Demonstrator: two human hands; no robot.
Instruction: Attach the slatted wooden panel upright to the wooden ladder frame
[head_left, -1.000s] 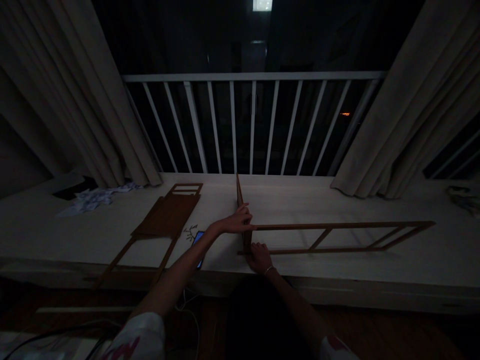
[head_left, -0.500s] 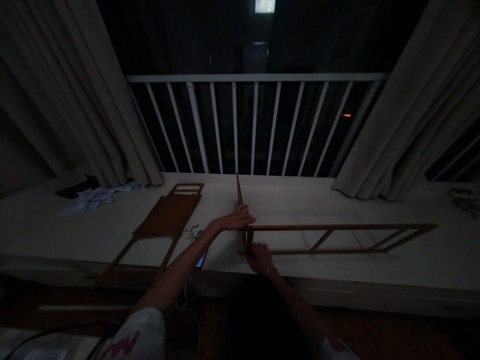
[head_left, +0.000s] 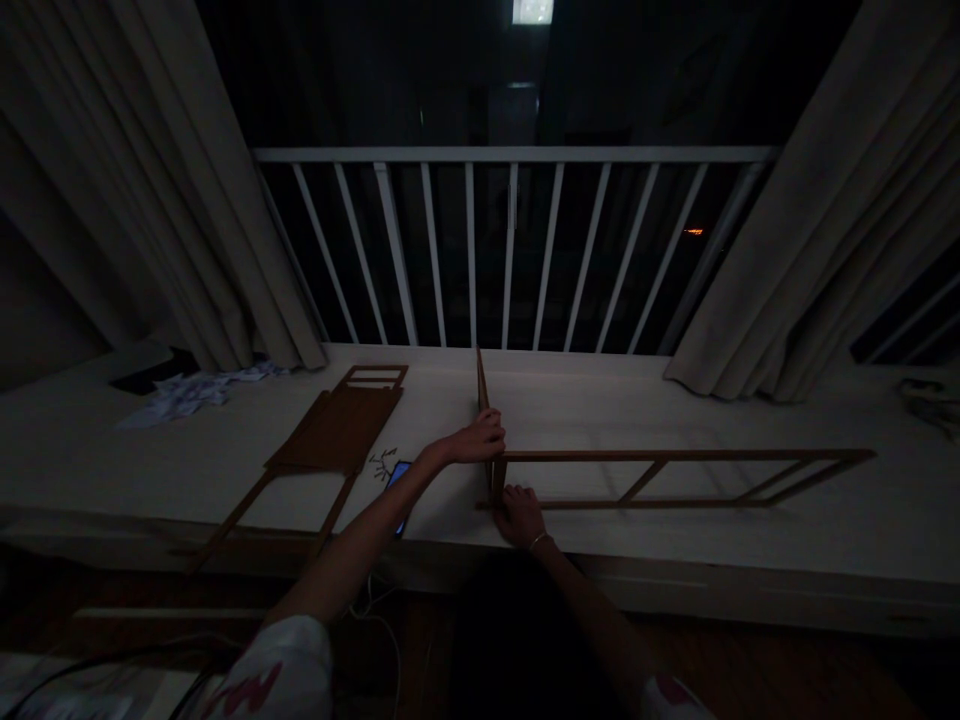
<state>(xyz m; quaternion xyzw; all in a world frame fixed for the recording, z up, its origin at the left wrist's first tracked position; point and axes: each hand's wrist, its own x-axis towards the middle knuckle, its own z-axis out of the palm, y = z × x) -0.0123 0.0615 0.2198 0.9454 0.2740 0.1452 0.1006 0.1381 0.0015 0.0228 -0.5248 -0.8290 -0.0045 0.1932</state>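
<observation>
Left hand (head_left: 480, 438) first: fingers bent over the top of the thin brown upright wooden panel (head_left: 483, 387), right by the corner where another piece meets it. Whether it pinches or only presses down, I can't tell; the thumb is lost in the dark. Nearer the body, the right hand (head_left: 520, 518) is curled small, looking closed on the low near corner of the long, ladder-like brown wooden frame (head_left: 600, 455).

And there's the change: the left hand has lifted and shifted a touch over this last second, and the frame's short end bar now shows beneath it, tucked against the panel. The right hand hasn't budged. So the corner stays pinned between the two hands, and, as I judge it, this is a small adjustment of the fit with the pieces kept together.

From the right hand the frame runs far out to the right along the white surface (head_left: 615, 400). Left of the left hand, beside the forearm, a dark phone with a lit blue screen (head_left: 398, 473), small dark slender pieces (head_left: 379, 475) scattered next to it, then a second brown wooden panel with legs (head_left: 337, 430), lying down. Beyond both hands, the white railing (head_left: 510, 154).
</observation>
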